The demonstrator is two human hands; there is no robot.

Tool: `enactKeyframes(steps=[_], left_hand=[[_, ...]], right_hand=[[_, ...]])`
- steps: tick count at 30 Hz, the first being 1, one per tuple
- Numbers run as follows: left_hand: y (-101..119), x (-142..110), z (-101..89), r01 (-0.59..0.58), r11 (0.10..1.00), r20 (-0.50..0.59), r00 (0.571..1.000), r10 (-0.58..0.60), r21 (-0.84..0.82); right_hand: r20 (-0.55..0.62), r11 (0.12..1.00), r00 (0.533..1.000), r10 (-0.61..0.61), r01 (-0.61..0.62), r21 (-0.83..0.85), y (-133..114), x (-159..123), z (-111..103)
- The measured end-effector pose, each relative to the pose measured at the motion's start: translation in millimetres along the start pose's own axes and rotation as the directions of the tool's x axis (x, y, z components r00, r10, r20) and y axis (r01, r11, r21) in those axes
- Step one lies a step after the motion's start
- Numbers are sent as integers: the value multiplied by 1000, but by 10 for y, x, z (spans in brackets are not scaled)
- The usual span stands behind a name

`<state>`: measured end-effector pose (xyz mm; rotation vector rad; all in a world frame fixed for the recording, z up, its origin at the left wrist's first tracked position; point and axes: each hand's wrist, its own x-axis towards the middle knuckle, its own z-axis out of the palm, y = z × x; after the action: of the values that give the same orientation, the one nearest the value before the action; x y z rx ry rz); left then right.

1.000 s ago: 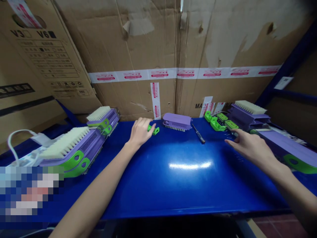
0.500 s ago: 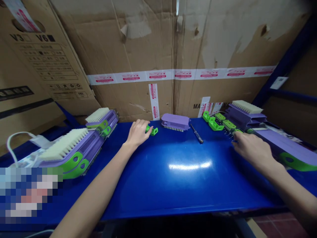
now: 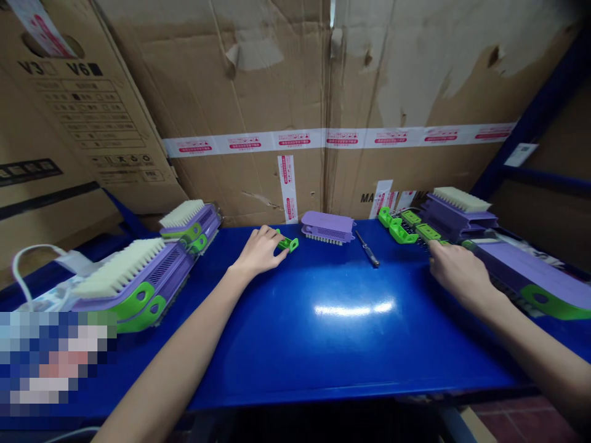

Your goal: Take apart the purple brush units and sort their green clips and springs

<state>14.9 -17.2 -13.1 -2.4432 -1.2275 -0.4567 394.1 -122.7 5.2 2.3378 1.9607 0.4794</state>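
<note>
Cardboard backing: tall sheets of brown cardboard (image 3: 258,92) stand along the far side, crossed by white tape with red print.
Counter: a glossy blue counter (image 3: 323,357) carries everything below.
Left brushes: two purple plastic brush assemblies (image 3: 161,271) with cream bristle blocks and green end pieces, one nearer, one farther.
Right brushes: a long purple plastic brush body (image 3: 540,264) with a green end lies at the right; just beyond stands a purple stack topped with cream bristles (image 3: 455,215).
Centre housing: a purple plastic housing (image 3: 327,225), bristles facing down, at the far middle.
Right hand: the right hand (image 3: 457,267) is narrow, fingers bent, at the near end of the bristled strips; its fingertips are hidden, so I cannot tell whether it grips one.
Left hand: the left hand (image 3: 261,249) curves over a small green plastic bracket (image 3: 290,244) left of the housing, thumb apart from the fingers; a firm hold cannot be told.
Bristled strips: green-topped strips with dark bristles (image 3: 428,232), far right.
Loose brackets: two open green plastic brackets (image 3: 402,233), just left of the strips.
Screwdriver: a slim screwdriver (image 3: 369,251) between housing and brackets.
</note>
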Motion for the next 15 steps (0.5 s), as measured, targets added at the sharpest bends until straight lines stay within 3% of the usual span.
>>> enactKeyframes(steps=[5,8,11,15], left_hand=[[139,9,27,-65,998,0,998,65,-18],[285,16,12,-157,987,-37,987,156,-43],[496,9,-49,-274,958,-72,960,269,-84],[811,-30,-137,-445,883,-137,894,427,-148]], right_hand=[[-222,1000,975,-15,17,8,-141,-11,38],[-323,964,940,-112,182,196,-379,-80,27],[-372,825,883,-285,424,373,-693,-197,-20],[-403,620,814,-418,580,528,-1036,-326,-82]])
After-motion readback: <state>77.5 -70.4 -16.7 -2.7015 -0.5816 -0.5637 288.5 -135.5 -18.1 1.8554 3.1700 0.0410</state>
